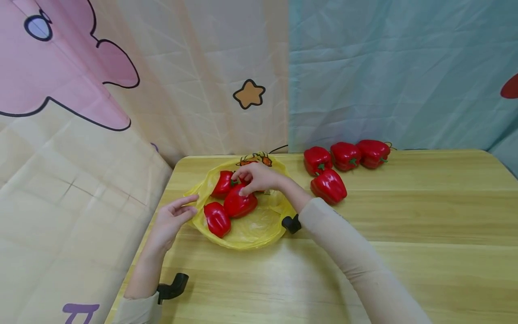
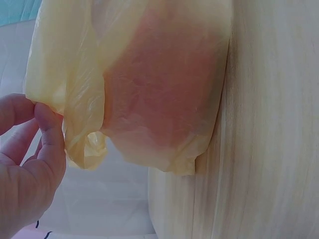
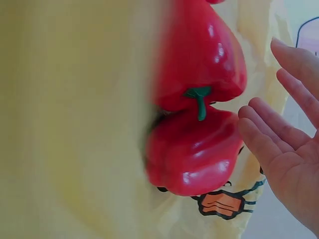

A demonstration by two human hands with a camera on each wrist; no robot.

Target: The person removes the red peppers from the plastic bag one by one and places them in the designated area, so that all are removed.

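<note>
Loading of the yellow bag (image 1: 256, 228) looks roughly half done, by count.

In: bag lies open on the table (image 1: 425, 218), mouth up. Three red peppers plain inside: near pepper (image 1: 217, 219), middle pepper (image 1: 241, 203) against it, far pepper (image 1: 222, 185) just beyond. A fourth seems to sit deeper, behind the right hand; the right wrist view has a pepper (image 3: 194, 154) next to the bag's orange print (image 3: 222, 205), likely that one. Total inside: three sure, four probable.

Out: four on the table, right of the bag. Three in a row by the back edge: first pepper (image 1: 317, 160), second pepper (image 1: 346, 155), third pepper (image 1: 373, 153). One more, front pepper (image 1: 328, 186), lies tilted just before the first. None of these has a hand on it. These are what is left.

Hands: left hand (image 1: 167, 226) at the bag's left rim; left wrist view gives thumb and forefinger together, pinching the film. Right hand (image 1: 261, 176) over the mouth, above the middle and far peppers, fingers apart and loose, nothing gripped. Whether a fingertip brushes a pepper, cannot tell. Rim slack; judged likely to sag without the left hand's pinch.
</note>
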